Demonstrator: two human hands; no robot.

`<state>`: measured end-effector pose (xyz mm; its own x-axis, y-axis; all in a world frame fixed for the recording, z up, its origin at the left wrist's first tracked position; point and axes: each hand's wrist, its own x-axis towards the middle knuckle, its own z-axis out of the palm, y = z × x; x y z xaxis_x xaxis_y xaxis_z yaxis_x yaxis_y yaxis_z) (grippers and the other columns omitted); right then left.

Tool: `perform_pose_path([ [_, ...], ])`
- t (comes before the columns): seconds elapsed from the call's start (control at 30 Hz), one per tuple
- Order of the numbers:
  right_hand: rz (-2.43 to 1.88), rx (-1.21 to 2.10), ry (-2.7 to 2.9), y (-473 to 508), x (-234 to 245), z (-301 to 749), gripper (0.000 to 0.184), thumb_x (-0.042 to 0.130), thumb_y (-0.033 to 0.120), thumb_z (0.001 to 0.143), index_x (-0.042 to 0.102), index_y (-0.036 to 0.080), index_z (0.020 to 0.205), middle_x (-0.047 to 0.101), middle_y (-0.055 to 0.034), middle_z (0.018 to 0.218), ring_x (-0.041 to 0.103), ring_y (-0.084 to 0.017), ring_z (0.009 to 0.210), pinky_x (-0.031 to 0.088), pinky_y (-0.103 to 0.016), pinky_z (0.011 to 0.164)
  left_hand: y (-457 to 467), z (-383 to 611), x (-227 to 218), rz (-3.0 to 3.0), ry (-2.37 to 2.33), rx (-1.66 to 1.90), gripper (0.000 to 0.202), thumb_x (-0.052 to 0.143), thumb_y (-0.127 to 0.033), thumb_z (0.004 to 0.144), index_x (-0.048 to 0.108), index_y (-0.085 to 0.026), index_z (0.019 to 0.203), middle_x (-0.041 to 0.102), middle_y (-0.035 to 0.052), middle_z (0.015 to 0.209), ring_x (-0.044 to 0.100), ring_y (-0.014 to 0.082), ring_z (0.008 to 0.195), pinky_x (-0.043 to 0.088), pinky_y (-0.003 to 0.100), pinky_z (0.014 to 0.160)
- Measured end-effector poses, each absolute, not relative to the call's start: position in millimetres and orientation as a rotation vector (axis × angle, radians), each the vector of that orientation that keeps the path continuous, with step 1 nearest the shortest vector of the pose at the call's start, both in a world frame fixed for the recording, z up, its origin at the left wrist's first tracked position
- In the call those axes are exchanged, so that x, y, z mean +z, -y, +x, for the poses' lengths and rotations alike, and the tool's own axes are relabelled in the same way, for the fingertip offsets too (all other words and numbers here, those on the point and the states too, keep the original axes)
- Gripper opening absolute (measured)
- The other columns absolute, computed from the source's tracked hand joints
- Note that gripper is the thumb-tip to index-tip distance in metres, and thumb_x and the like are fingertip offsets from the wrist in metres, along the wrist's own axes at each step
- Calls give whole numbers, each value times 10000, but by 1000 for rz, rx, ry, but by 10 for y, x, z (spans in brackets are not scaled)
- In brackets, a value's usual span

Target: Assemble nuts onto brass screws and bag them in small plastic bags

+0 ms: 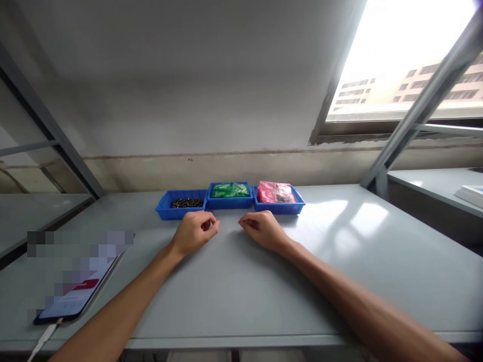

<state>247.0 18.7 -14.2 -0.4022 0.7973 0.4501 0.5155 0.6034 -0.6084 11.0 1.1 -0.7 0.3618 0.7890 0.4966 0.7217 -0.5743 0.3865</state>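
My left hand (194, 231) rests loosely curled on the grey table, its thumb and fingertips bent toward each other, with nothing showing in it. Across a small gap, my right hand (263, 229) lies with its fingers bent and pressed together, also with no object showing. Just beyond the left hand sits a blue tray (165, 207) of small dark, shiny pieces (187, 203). A middle blue tray (230, 203) holds green plastic packets (230, 190). Behind the right hand, a third blue tray (279, 207) carries pink plastic packets (276, 192). Neither hand touches the packets.
A phone (81, 291), partly blurred out, lies at the left with a white cable (43, 342) plugged in. Slanted metal posts (411, 118) flank the table (234, 296). Behind stand a wall (196, 90) and, at the right, a bright window (381, 65).
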Motion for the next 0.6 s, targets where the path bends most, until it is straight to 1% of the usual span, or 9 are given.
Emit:
perform_pose_path([
  [0.1,-1067,418,2058,-234,-145,2525,193,559,222,845,725,146,781,621,-13,602,473,-112,535,380,-235,555,36,238,-103,2604,-1285,714,292,518,-293,854,492,-180,587,525,-7,572,456,120,563,296,263,577],
  [0.17,-1081,355,2044,-250,-130,2561,193,545,202,849,723,147,799,640,-22,638,492,-119,554,387,-237,569,33,258,-138,2625,-1306,670,285,498,-281,852,460,-181,587,512,-6,573,440,121,563,277,271,581],
  [0.23,-1090,234,2005,-254,-103,2597,202,526,180,858,721,156,815,666,-43,716,536,-143,629,419,-253,629,16,240,-147,2590,-1377,698,292,475,-280,852,430,-184,580,496,-8,559,437,122,559,261,275,579],
  [0.3,-1096,55,1940,-249,-73,2634,216,511,179,880,724,165,844,675,-73,815,570,-189,782,448,-294,743,2,208,-140,2552,-1449,732,299,467,-285,848,411,-188,571,486,-8,550,438,127,557,250,278,578],
  [0.33,-1103,-38,1911,-245,-61,2655,219,508,186,891,726,171,875,671,-87,865,565,-216,872,449,-320,805,-1,194,-135,2547,-1470,743,296,466,-285,845,408,-189,571,488,-7,551,440,131,560,249,280,583],
  [0.4,-1164,-197,1873,-234,-48,2699,219,525,197,894,718,195,996,656,-103,981,537,-253,986,425,-379,899,2,179,-125,2538,-1508,759,293,470,-289,839,407,-191,570,491,-5,550,443,138,559,249,282,591],
  [0.5,-1289,-316,1860,-219,-58,2767,326,587,209,862,643,218,1183,604,-119,1195,477,-303,1155,358,-448,993,20,189,-121,2536,-1533,768,288,467,-283,836,396,-192,572,514,3,564,473,149,577,254,282,601],
  [0.53,-1309,-324,1886,-216,-65,2786,355,596,219,861,620,216,1215,595,-121,1214,478,-303,1160,349,-450,1003,25,196,-122,2536,-1536,761,286,466,-280,836,394,-193,573,521,7,565,479,152,579,255,284,601],
  [0.6,-1335,-331,1911,-212,-80,2813,322,597,230,870,625,215,1190,616,-110,1157,514,-285,1102,346,-437,1001,28,209,-131,2534,-1541,768,282,464,-277,839,394,-194,578,540,14,576,494,158,590,258,288,604],
])
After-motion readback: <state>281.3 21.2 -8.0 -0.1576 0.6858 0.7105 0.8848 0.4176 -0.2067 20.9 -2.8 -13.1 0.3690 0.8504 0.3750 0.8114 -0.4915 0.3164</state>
